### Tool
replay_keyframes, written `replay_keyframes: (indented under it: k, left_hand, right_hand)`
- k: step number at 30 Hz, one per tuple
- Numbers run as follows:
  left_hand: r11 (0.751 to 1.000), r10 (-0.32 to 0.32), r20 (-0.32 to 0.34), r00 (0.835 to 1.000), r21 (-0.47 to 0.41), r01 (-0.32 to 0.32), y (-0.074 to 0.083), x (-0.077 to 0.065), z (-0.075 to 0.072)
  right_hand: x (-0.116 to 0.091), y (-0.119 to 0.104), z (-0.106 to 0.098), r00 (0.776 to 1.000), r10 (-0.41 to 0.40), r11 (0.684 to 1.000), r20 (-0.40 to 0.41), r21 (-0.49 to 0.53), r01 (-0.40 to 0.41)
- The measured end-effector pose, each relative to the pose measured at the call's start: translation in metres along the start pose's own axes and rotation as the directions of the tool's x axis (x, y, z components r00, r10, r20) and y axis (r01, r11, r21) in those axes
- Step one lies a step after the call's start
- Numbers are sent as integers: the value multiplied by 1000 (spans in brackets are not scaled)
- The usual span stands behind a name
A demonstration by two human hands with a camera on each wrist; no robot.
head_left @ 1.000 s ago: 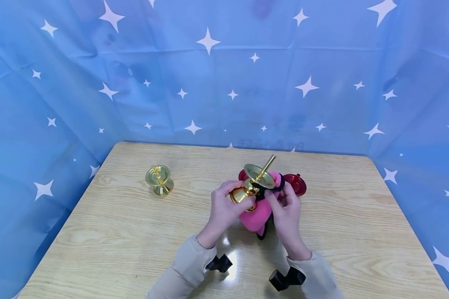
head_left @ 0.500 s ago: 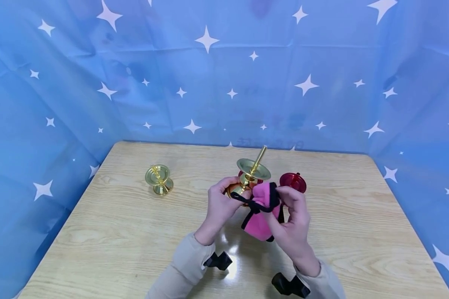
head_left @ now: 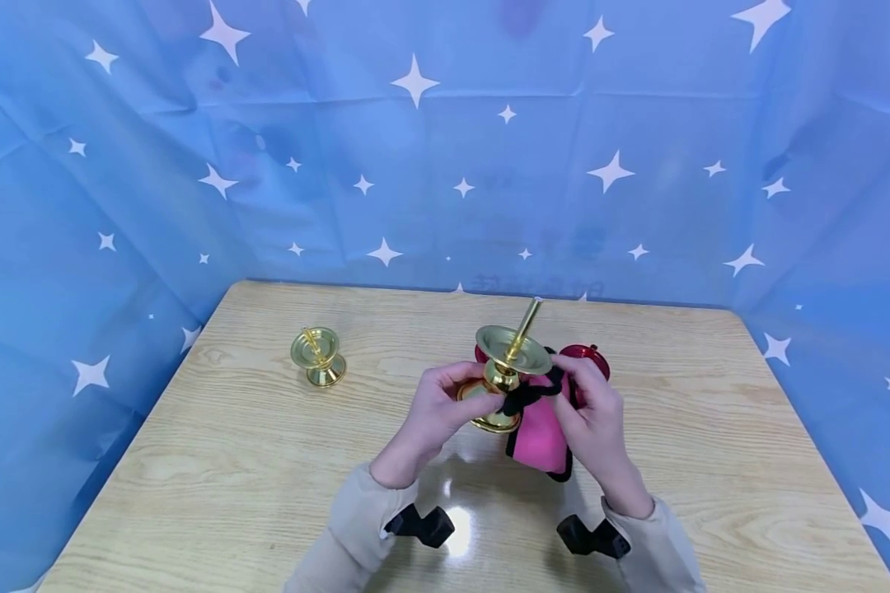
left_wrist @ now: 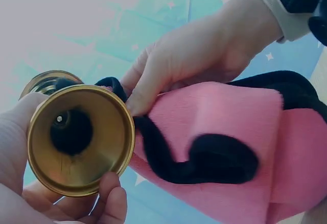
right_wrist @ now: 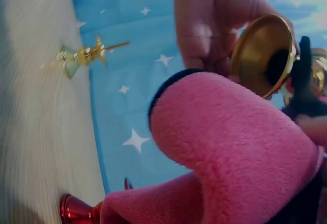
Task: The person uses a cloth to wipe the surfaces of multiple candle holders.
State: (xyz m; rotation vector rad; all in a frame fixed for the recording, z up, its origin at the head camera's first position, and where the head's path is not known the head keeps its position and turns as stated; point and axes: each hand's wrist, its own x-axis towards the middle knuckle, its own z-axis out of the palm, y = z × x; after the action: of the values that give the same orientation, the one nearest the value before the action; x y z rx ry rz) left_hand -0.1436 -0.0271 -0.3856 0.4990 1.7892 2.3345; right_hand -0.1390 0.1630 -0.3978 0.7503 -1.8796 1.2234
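Note:
My left hand (head_left: 441, 412) grips a gold candlestick (head_left: 513, 350) by its flared base, off the table and tilted. The left wrist view looks into the hollow underside of that base (left_wrist: 82, 142). My right hand (head_left: 595, 412) pinches a pink cloth (head_left: 541, 436) with black edging against the candlestick, close to the stem below its dish. The cloth's loose part hangs down, its folds large in the right wrist view. Part of the right hand's fingers is hidden behind the cloth.
A second gold candlestick (head_left: 319, 356) stands upright at the left of the wooden table (head_left: 230, 461). Behind my hands is a red candlestick (head_left: 589, 358) at the right, and another red piece (head_left: 480, 354) is mostly hidden. A blue starry curtain (head_left: 415, 165) borders the table.
The cloth has been shifted and refolded about the candlestick; its loose part now hangs further right. My right hand has moved slightly right. The left hand keeps its hold on the candlestick.

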Motion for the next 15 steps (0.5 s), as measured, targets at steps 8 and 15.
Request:
replay_keyframes:
  k: [8, 15]
  left_hand:
    - [999, -1, -75, 997, 32, 3, -2, 3, 3]
    - [983, -3, -205, 979, 181, 41, -12, 10, -3]
  right_hand:
    - [-1, -7, 4, 986, 136, 988, 101, 56, -142]
    - [-1, -18, 5, 992, -51, 999, 117, 7, 50]
